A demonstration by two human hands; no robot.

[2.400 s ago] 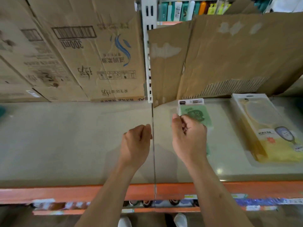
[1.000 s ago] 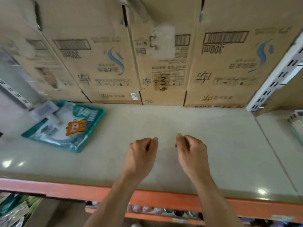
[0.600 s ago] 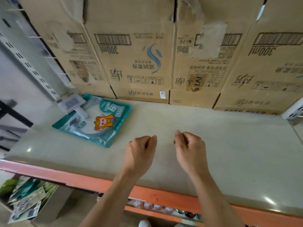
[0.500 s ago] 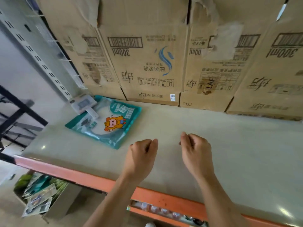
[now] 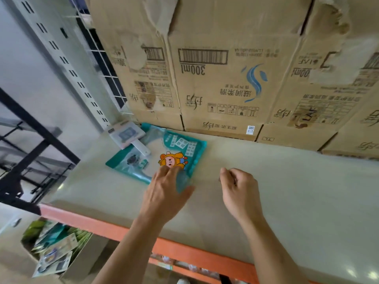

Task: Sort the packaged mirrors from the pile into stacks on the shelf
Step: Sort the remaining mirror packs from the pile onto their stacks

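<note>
A teal packaged mirror [image 5: 176, 146] with an orange cartoon figure lies flat on the pale shelf [image 5: 287, 191], near its left end. A small white packaged mirror [image 5: 126, 134] rests partly on the teal pack's far left corner. My left hand [image 5: 166, 191] reaches over the teal pack's near right corner, fingers spread and touching it. My right hand [image 5: 239, 190] hovers to the right over bare shelf, fingers loosely curled, holding nothing. A box of mixed packaged mirrors [image 5: 53, 247] stands on the floor at lower left.
Upside-down printed cardboard cartons [image 5: 221, 78] line the back of the shelf. The shelf has an orange front rail [image 5: 184, 251]. A slotted white upright [image 5: 67, 64] and a black metal rack [image 5: 30, 144] stand to the left.
My view has swung left from the green and yellow packs to the teal pack. My left hand has uncurled and reached forward onto the teal pack; my right hand stays curled.
</note>
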